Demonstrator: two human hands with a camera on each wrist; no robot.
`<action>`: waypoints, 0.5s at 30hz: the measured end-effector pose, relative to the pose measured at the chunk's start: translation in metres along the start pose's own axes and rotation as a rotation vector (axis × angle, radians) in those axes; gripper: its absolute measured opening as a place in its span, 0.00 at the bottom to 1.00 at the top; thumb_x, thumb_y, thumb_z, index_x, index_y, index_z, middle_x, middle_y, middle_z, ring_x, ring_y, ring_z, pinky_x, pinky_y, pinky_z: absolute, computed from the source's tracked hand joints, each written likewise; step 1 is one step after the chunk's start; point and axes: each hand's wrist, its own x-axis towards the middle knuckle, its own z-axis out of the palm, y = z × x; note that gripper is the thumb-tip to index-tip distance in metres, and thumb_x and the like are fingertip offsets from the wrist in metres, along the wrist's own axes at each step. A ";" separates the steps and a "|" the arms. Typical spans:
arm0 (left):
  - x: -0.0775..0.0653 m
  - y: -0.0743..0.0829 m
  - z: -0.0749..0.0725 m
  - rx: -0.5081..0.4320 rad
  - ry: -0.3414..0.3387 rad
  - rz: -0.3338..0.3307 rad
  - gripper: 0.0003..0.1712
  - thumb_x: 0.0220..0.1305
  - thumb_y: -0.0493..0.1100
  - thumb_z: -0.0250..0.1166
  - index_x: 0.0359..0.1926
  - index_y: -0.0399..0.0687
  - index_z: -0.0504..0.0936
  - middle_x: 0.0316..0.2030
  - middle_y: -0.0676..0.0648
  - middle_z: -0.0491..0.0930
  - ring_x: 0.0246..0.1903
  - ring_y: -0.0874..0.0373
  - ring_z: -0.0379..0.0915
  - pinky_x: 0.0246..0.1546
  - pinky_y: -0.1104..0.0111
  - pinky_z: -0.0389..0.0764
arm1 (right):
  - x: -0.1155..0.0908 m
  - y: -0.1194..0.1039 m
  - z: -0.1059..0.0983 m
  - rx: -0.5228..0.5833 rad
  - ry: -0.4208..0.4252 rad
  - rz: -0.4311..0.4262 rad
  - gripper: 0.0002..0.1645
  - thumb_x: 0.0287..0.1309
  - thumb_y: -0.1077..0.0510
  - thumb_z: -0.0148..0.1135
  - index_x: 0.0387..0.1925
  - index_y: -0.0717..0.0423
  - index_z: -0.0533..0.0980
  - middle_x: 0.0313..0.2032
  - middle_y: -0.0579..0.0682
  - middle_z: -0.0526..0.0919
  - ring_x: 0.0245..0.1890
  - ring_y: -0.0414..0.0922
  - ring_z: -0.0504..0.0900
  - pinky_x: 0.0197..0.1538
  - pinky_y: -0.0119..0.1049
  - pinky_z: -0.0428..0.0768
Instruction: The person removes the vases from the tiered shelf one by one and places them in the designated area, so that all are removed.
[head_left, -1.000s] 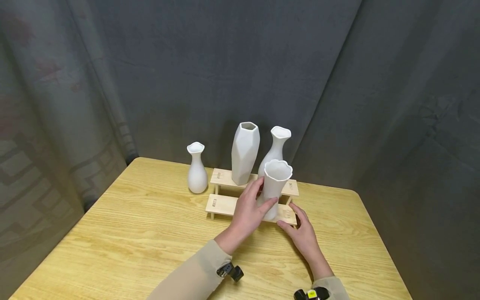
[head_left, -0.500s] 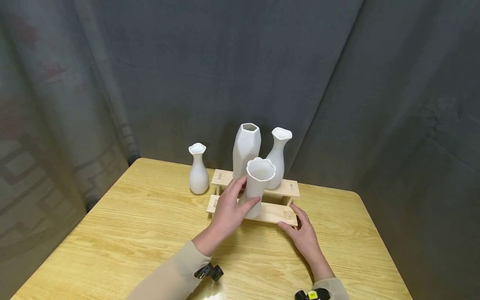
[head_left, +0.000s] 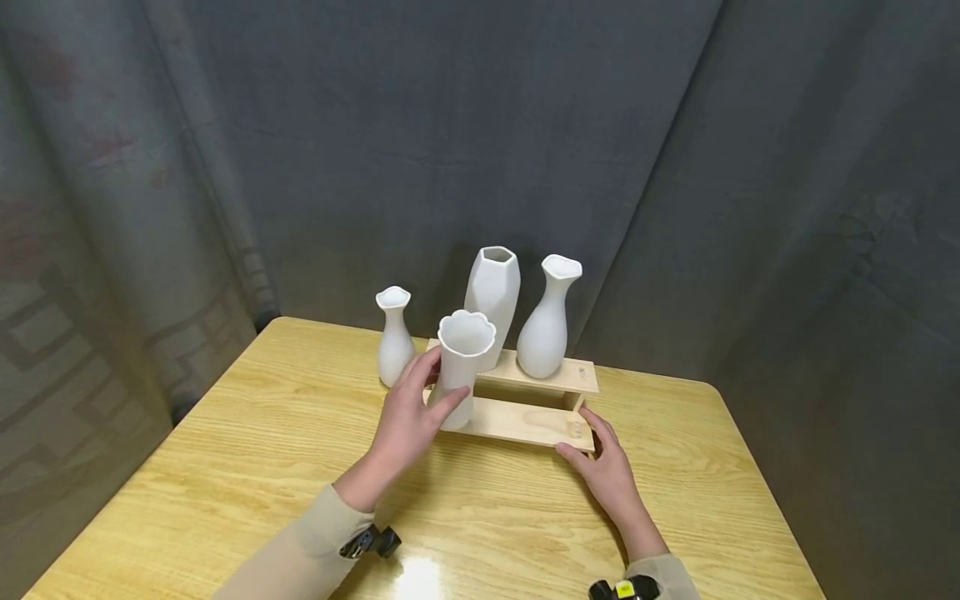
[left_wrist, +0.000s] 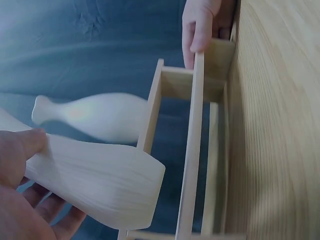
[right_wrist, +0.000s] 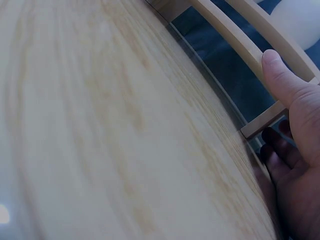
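Observation:
My left hand (head_left: 401,425) holds a white vase (head_left: 459,371) with a scalloped rim, thumb on one side and fingers round the other. It is upright over the left part of the lower step of a two-step wooden stand (head_left: 525,422). In the left wrist view, a gap shows between the vase's base (left_wrist: 135,185) and the lower plank (left_wrist: 191,150). My right hand (head_left: 611,475) grips the right end of that lower step, its thumb (right_wrist: 280,75) at the front edge and its other fingers beyond the end.
On the upper step stand a tall faceted vase (head_left: 495,287) and a flared-neck vase (head_left: 543,337). A smaller flared vase (head_left: 393,346) is on the wooden table (head_left: 247,450), left of the stand. Grey curtains (head_left: 450,125) hang behind and beside the table.
My left hand has carried the scalloped vase leftward along the lower step, from its right part to its left. My right hand stays at the stand's right end.

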 end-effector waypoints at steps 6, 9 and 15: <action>-0.003 -0.010 -0.022 0.036 0.033 -0.031 0.40 0.66 0.36 0.81 0.76 0.44 0.75 0.61 0.40 0.81 0.56 0.41 0.83 0.58 0.40 0.84 | 0.000 0.000 0.000 -0.001 -0.003 0.001 0.56 0.67 0.40 0.79 0.86 0.48 0.61 0.83 0.55 0.59 0.83 0.58 0.61 0.79 0.55 0.64; -0.004 -0.015 -0.032 0.050 0.055 -0.038 0.41 0.66 0.35 0.81 0.76 0.44 0.75 0.62 0.39 0.81 0.56 0.41 0.84 0.57 0.41 0.85 | 0.000 0.000 0.000 -0.002 -0.003 0.004 0.56 0.67 0.40 0.79 0.86 0.47 0.61 0.83 0.55 0.58 0.83 0.58 0.61 0.79 0.55 0.64; -0.003 -0.023 -0.052 0.060 0.084 -0.081 0.39 0.67 0.35 0.80 0.76 0.44 0.75 0.62 0.38 0.80 0.57 0.40 0.82 0.59 0.43 0.84 | 0.000 -0.002 0.001 0.000 -0.004 0.005 0.55 0.67 0.40 0.78 0.86 0.47 0.61 0.83 0.55 0.59 0.83 0.58 0.60 0.80 0.55 0.64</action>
